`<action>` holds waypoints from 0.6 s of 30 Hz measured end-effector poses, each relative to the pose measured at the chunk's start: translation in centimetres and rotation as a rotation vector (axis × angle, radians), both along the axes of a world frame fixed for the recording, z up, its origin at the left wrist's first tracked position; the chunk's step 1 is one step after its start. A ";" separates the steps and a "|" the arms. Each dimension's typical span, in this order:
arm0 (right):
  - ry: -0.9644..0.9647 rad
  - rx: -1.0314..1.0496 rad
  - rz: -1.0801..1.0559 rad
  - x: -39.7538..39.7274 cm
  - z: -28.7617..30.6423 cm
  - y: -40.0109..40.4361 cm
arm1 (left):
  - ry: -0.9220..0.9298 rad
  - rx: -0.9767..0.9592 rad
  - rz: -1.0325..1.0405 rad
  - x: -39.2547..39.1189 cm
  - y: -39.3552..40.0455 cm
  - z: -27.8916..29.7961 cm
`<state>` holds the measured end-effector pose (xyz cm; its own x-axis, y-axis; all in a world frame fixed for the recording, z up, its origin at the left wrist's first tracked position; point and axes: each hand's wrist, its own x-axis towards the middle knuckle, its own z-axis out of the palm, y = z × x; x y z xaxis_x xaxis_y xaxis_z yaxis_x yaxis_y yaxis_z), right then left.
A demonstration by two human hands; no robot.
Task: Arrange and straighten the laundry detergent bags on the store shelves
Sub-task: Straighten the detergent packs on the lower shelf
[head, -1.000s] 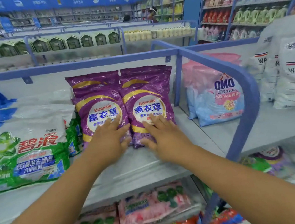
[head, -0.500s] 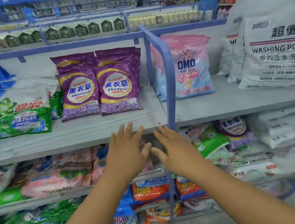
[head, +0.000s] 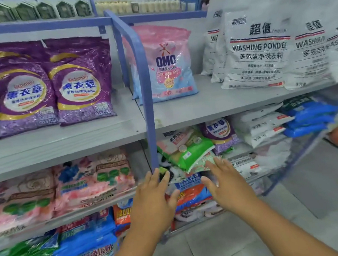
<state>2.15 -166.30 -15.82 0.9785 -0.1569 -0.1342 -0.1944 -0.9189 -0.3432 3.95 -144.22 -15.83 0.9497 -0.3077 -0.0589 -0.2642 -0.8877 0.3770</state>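
both hands are empty with fingers spread: the left hand [head: 151, 200] hangs at six o'clock in front of the blue metal shelf divider [head: 145, 92], the right hand [head: 227, 184] just beside it at five o'clock. right above them a glossy green plastic detergent bag [head: 190, 153] lies tilted atop a jumbled heap on the middle shelf. the heap looks loose; tugging that one bag out could likely spill its slippery neighbours to the floor. the two purple lavender detergent bags [head: 52, 89] at ten o'clock stand straight.

Left of the blue shelf divider [head: 144, 84], two purple bags [head: 52, 86] read "Eichimoo" and "300". Just right of it, a pink-and-blue bag [head: 164, 64] reads "OMO". Farther right, white sacks [head: 258, 48] read "WASHING POWDER" and "超值".
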 end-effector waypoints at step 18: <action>0.079 0.222 0.074 11.5 -4.9 -22.5 | 0.145 0.020 0.332 8.2 -20.3 -5.7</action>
